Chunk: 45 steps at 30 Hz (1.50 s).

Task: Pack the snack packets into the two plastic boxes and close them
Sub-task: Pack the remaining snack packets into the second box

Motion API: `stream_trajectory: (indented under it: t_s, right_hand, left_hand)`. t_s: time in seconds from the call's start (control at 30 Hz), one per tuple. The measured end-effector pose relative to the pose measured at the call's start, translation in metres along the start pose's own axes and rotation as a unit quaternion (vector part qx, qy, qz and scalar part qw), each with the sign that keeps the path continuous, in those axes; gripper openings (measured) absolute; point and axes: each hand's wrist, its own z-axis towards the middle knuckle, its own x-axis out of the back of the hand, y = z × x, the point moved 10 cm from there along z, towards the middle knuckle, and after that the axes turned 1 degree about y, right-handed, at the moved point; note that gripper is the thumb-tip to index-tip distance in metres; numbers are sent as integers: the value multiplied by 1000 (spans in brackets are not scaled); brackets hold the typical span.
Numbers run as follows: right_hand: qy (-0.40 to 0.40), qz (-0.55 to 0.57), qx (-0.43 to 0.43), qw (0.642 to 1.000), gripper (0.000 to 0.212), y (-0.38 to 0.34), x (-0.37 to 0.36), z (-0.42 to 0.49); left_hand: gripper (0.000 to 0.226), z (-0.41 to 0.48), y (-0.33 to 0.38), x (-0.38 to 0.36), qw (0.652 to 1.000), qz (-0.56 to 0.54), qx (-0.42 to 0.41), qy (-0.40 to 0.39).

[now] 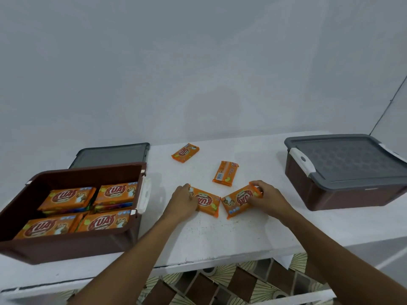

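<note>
Snack packets (72, 198), orange with red "KUAT" logo, lie in open brown box (66, 247) at left of tabletop (220, 234); loose grey lid (112, 155) behind it. Four more lie loose mid-tabletop. Left hand (184, 202) fingers curled on end of left packet (208, 202). Right hand (267, 195) fingers clamped over end of right packet (237, 202). Far packet (185, 153) logo up. Barcode packet (225, 173) back up. Closed box (352, 194) at right.

Open box (72, 216) left, closed box (343, 172) right (packets (224, 172) between, on table (220, 234)).
</note>
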Motion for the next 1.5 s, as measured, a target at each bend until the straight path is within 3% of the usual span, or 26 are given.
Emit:
stream_trajectory:
  t_s: [0.1,0.2,0.33,0.43,0.5,0.63,0.77,0.87,0.97,1.07,1.23,1.4,1.5]
  right_hand:
    - [-15,-44,15,999,59,-2,-3,3]
    - [-25,-90,28,995,62,-4,-7,4]
    - [23,-199,80,976,52,-18,-9,1]
    - [-25,-274,102,956,46,-30,-29,-8]
    - [-51,-311,111,943,45,-36,-40,-12]
    - [-57,-283,113,951,38,-37,-41,-8]
    - [-57,-318,89,942,27,-20,-30,-5]
    - [-32,-285,68,956,51,-8,-19,-4]
    - [-6,-275,29,961,67,4,-8,0]
    - [-19,-298,37,954,59,8,-6,1]
    - [-53,-292,77,952,60,3,-5,-1]
    - [-25,-235,69,969,69,12,1,-1]
    - [-9,-171,82,982,71,19,4,-3]
  left_hand:
    - [61,0,1,-7,992,121,-25,-3]
    - [57,-2,14,-2,971,223,-71,44]
    - [53,-9,38,-15,957,271,-92,34]
    - [54,-10,47,-36,951,290,-103,-1]
    - [53,-7,44,-39,955,279,-101,-5]
    - [45,-4,40,-41,949,285,-128,-32]
    - [15,-2,52,-35,942,244,-226,-33]
    - [53,6,40,-28,964,160,-202,-70]
    - [74,14,22,-22,970,209,-117,-39]
    - [70,17,16,-23,967,234,-93,-33]
    - [67,15,27,-34,955,231,-159,-94]
    - [69,14,19,-34,969,146,-169,-105]
    - [89,13,10,-30,983,38,-141,-108]
